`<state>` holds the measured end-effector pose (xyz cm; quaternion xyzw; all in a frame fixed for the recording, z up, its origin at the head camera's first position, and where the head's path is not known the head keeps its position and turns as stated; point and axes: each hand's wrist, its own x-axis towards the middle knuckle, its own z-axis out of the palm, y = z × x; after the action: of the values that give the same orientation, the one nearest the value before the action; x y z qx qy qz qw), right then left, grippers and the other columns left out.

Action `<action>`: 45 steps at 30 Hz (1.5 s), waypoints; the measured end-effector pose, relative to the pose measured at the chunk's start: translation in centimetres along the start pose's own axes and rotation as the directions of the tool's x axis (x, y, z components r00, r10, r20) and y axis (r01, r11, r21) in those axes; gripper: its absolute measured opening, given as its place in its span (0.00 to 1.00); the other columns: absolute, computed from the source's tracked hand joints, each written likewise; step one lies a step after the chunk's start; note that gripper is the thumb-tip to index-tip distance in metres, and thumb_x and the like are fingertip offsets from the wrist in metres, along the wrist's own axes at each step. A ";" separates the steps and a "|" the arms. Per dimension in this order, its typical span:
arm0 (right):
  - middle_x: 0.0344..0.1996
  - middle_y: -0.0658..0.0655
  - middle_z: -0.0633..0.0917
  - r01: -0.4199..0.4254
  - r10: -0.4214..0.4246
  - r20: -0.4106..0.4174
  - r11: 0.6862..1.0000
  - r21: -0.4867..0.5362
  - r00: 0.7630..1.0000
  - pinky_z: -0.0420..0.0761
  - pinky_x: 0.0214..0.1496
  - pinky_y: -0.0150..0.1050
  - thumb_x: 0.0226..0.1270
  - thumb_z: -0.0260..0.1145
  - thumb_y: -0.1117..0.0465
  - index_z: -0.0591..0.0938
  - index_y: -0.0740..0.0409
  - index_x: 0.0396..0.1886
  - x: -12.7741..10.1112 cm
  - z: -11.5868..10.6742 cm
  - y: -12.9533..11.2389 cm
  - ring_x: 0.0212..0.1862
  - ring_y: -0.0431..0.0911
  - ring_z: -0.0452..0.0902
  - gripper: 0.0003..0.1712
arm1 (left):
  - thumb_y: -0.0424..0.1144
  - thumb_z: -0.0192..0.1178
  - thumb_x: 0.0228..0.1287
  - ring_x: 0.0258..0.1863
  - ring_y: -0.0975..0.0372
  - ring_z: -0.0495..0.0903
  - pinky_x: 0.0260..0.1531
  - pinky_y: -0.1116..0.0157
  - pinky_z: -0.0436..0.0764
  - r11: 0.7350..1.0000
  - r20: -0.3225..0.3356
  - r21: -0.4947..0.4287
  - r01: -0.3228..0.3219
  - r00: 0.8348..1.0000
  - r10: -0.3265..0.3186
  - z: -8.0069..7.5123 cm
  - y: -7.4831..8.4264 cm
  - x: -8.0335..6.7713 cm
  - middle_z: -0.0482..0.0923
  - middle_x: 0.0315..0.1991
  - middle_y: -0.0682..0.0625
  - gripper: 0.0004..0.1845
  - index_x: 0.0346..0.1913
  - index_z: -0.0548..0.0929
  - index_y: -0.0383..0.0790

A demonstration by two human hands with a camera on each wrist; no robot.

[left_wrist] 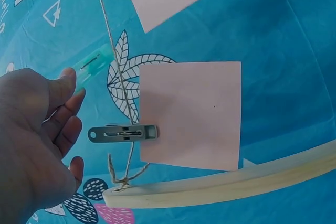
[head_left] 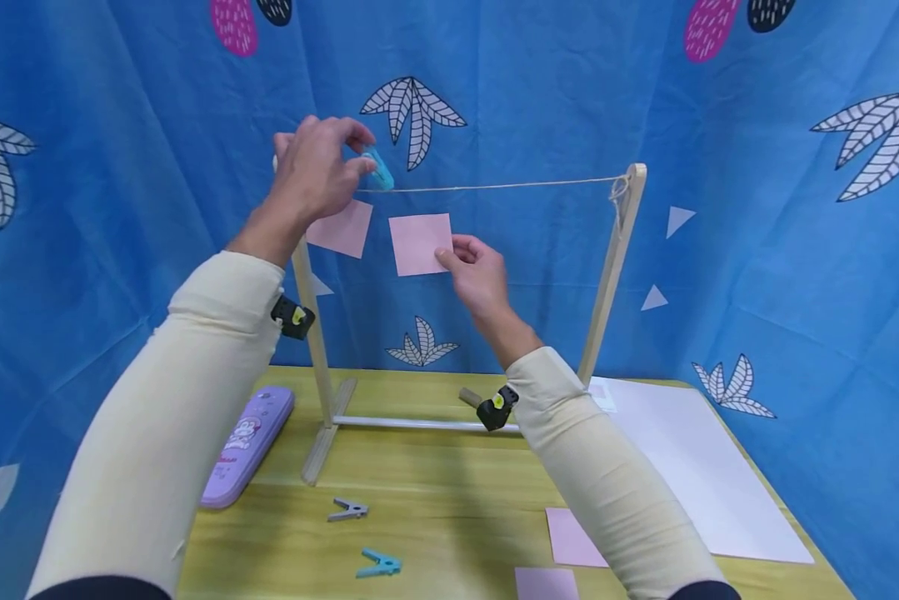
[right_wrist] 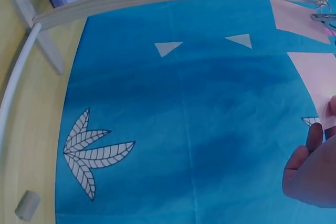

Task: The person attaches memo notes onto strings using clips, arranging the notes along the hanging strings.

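Note:
My left hand (head_left: 317,171) pinches a turquoise clothespin (head_left: 378,169) at the string (head_left: 494,187) near its left end. In the left wrist view that clothespin (left_wrist: 94,62) looks blurred, its tip close to the string. Lower and to the right, my right hand (head_left: 481,271) holds a square pink paper (head_left: 419,243) by its right edge, thumb in front. The paper's top edge is a little below the string. Left of it, another pink paper (left_wrist: 191,116) hangs from the string, clipped by a grey clothespin (left_wrist: 123,133); my left hand partly covers it in the head view.
The string spans two wooden posts (head_left: 614,258) joined by a white bar (head_left: 412,424). On the table lie a grey clothespin (head_left: 348,509), a turquoise clothespin (head_left: 379,563), pink papers (head_left: 572,540), a purple case (head_left: 248,446) and a white board (head_left: 707,467). Blue cloth (head_left: 539,108) hangs behind.

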<state>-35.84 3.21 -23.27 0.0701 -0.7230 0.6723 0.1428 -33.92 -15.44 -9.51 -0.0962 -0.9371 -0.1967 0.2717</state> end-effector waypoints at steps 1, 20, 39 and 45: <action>0.48 0.54 0.86 0.001 -0.001 0.000 1.000 -0.003 1.000 0.75 0.60 0.43 0.66 0.66 0.53 0.82 0.52 0.53 0.0 0.1 0.0 0.50 0.46 0.80 0.17 | 0.47 0.54 0.71 0.62 0.55 0.65 0.67 0.50 0.49 1.000 -0.001 0.002 0.001 1.000 -0.001 0.0 0.0 0.0 0.77 0.58 0.48 0.22 0.64 0.75 0.47; 0.48 0.52 0.85 -0.015 0.015 0.022 1.000 0.016 1.000 0.74 0.61 0.44 0.66 0.65 0.52 0.82 0.51 0.52 0.8 1.1 -0.8 0.51 0.45 0.79 0.17 | 0.46 0.55 0.70 0.56 0.55 0.65 0.67 0.51 0.51 0.998 -0.022 0.003 -0.059 0.998 0.060 0.5 0.2 0.0 0.81 0.50 0.46 0.18 0.58 0.80 0.44; 0.48 0.53 0.85 -0.010 0.008 0.040 0.998 0.061 0.999 0.73 0.61 0.44 0.67 0.65 0.54 0.83 0.52 0.51 1.4 1.6 -1.5 0.51 0.45 0.79 0.16 | 0.49 0.54 0.71 0.58 0.55 0.65 0.65 0.48 0.47 0.995 0.048 0.035 -0.093 0.995 0.092 1.2 0.3 0.3 0.81 0.51 0.49 0.18 0.59 0.80 0.48; 0.48 0.52 0.85 -0.020 0.019 0.065 0.999 0.026 0.998 0.73 0.62 0.45 0.66 0.65 0.52 0.83 0.52 0.52 1.2 1.4 -1.3 0.52 0.45 0.78 0.17 | 0.50 0.53 0.71 0.59 0.54 0.64 0.62 0.47 0.46 0.994 0.089 0.037 -0.101 0.991 0.098 1.3 0.1 0.0 0.80 0.54 0.50 0.21 0.63 0.77 0.51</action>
<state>-36.76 1.79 -21.70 0.0867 -0.7190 0.6805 0.1117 -34.54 -14.85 -10.46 -0.1457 -0.9460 -0.1591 0.2420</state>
